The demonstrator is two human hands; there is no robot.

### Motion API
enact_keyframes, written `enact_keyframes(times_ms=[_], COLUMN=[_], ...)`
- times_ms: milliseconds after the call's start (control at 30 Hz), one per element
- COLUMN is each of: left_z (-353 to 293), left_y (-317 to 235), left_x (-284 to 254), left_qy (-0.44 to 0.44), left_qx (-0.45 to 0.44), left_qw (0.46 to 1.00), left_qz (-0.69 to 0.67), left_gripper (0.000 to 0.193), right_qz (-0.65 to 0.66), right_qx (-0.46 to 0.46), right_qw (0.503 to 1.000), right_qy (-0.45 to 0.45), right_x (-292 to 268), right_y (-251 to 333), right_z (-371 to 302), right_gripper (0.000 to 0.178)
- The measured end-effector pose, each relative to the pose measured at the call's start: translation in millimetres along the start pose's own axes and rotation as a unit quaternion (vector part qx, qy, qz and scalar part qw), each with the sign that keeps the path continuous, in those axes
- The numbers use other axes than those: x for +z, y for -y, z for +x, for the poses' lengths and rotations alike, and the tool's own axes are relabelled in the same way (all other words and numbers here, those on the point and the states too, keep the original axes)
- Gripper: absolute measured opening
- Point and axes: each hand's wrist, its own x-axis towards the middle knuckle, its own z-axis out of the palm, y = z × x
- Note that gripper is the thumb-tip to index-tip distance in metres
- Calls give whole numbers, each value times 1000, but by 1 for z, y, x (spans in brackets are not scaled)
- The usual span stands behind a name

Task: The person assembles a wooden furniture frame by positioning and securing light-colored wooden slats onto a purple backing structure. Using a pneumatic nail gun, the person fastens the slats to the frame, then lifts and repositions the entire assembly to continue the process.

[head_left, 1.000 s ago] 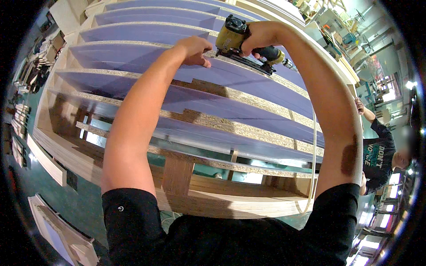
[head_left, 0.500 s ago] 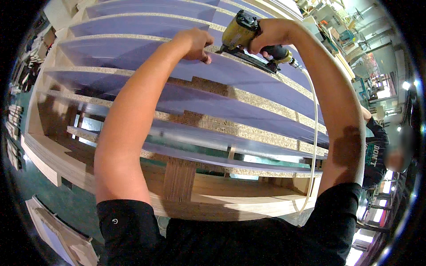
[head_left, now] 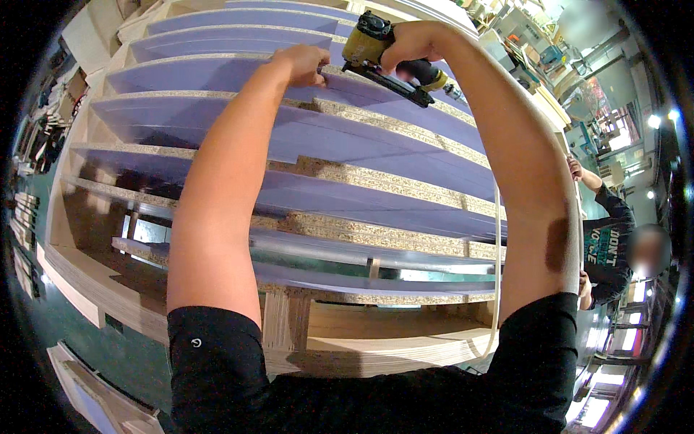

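Observation:
A yellow-and-black nail gun (head_left: 367, 45) is gripped in my right hand (head_left: 413, 45). Its nose rests close to the top edge of a particleboard panel (head_left: 394, 97), and its long black magazine lies along that edge. A pale air hose (head_left: 497, 289) runs from the gun's handle down beside my right forearm. Just left of the nose, my left hand (head_left: 307, 62) is closed over the same panel edge, thumb on the near side. Several such panels with purple-looking faces stand on edge in rows. Some nearer edges look doubled by a second particleboard strip (head_left: 390, 173).
A pale wooden frame (head_left: 108, 293) surrounds the panels, its near rail in front of my body. Another person (head_left: 611, 242) in a dark shirt stands at the right, a hand at the frame's side. Framed boards (head_left: 94, 387) lean at lower left. Benches and tools (head_left: 531, 54) fill the upper right.
The nail gun and both my hands have shifted a little left in the picture. My left fingers look more drawn together. More of the other person shows at the right.

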Motion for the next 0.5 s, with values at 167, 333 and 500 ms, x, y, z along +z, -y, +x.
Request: enact_keyframes(times_ms=[167, 333, 500], left_z=[7, 11, -4], left_y=[14, -4, -15], left_x=[11, 9, 10], left_qy=[39, 46, -39], left_qx=[-52, -36, 11], left_qw=[998, 998, 999], left_qz=[-2, 25, 36], left_gripper=[44, 40, 40], right_qz=[-2, 37, -44], right_qx=[-17, -71, -60], right_qw=[1000, 996, 995], right_qy=[-1, -48, -70], right_x=[4, -3, 2], right_y=[2, -19, -36], right_z=[-2, -34, -110], right_gripper=[23, 25, 28])
